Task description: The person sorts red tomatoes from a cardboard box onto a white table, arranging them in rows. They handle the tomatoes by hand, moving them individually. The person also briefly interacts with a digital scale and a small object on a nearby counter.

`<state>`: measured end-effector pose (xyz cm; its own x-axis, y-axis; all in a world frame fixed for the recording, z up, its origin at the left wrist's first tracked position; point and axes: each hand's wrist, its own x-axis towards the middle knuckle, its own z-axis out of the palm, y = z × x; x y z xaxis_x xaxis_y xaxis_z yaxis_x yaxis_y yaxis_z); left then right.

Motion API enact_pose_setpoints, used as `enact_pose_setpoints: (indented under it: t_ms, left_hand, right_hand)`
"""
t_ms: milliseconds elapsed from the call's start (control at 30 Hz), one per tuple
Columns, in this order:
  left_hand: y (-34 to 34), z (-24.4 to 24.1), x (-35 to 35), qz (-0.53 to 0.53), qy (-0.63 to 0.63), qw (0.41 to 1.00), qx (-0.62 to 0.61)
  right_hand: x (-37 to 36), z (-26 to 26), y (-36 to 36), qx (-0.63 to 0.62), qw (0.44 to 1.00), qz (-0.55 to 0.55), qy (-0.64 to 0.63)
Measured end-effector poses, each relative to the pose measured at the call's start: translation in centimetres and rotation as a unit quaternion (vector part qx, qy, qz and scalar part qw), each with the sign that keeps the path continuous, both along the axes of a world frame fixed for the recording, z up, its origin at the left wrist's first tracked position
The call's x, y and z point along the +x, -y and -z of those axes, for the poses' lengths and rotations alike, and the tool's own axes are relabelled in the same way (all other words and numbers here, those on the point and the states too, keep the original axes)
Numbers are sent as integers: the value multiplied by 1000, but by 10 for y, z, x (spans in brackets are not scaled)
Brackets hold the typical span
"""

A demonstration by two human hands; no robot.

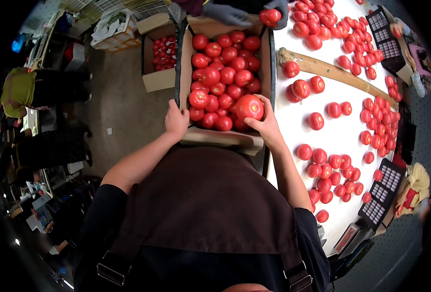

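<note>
A cardboard box (221, 135) with a dark rim stands directly before me, filled with red tomatoes (227, 75). My right hand (269, 124) holds a large tomato (250, 107) above the near right corner, stem scar facing up. At the near left corner, my left hand (176, 119) grips the edge of the box; some of its fingers are hidden. Across the far end, another person's gloved hand (282, 12) holds a tomato (270, 17). That person's other gloved hand (228, 14) is over the far rim.
A white table (292, 131) on my right carries many loose tomatoes (324, 171) and a long divider strip (332, 69). Black trays (381, 191) line its far side. Left of my box is a smaller tomato box (159, 78) on the floor. People (18, 93) stand farther left.
</note>
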<state>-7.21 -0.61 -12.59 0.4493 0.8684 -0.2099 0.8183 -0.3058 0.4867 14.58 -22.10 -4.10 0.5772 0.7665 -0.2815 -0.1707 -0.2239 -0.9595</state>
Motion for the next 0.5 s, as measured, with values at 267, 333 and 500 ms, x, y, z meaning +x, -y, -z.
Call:
enact_pose_setpoints:
  t_ms: [267,333,500]
  left_hand:
    - [0,5,1,8,-18,999,33]
    - [1,3,2,9,-28,999,30]
    - [2,2,2,17,-29,999,41]
  right_hand:
    - [-14,-23,45,118,985,85,-89]
    - [-6,-24,65,196,932,46,-301]
    - [-2,-1,92,221,884,115,-395]
